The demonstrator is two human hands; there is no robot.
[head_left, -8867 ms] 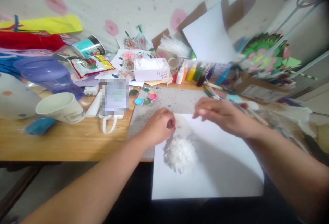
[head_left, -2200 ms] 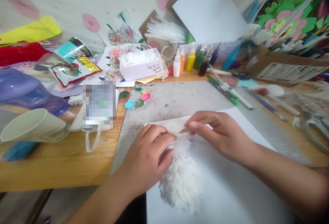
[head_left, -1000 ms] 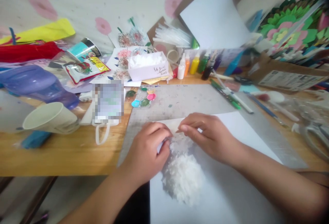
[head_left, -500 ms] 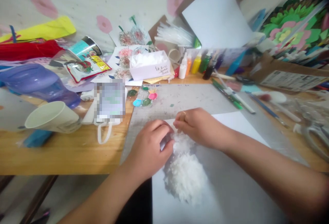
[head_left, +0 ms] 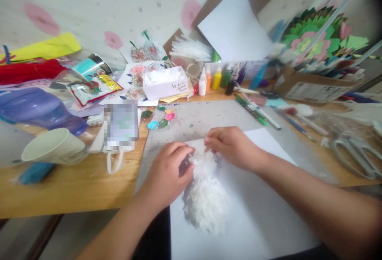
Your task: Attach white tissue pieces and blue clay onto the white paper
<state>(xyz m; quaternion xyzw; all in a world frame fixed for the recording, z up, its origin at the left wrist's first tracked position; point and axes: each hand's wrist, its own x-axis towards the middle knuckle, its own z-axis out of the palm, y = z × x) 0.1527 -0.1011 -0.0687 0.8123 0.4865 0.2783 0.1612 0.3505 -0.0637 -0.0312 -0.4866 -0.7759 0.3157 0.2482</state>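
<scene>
A fluffy white mound [head_left: 207,206] sits nearest, on white paper [head_left: 262,224]. Just beyond lies a smaller white tuft [head_left: 205,165]; the left hand [head_left: 170,172] curves beside it, thumb and fingers parted, its grip impossible to tell. The right hand [head_left: 234,146] pinches a brown stick [head_left: 207,149] at the tuft's far edge; light touches should keep it from shifting.

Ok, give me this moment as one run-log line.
left hand: curled beside small white fluffy tuft | right hand: pinching tan stick by tuft | large white fluffy mound: on white paper
</scene>
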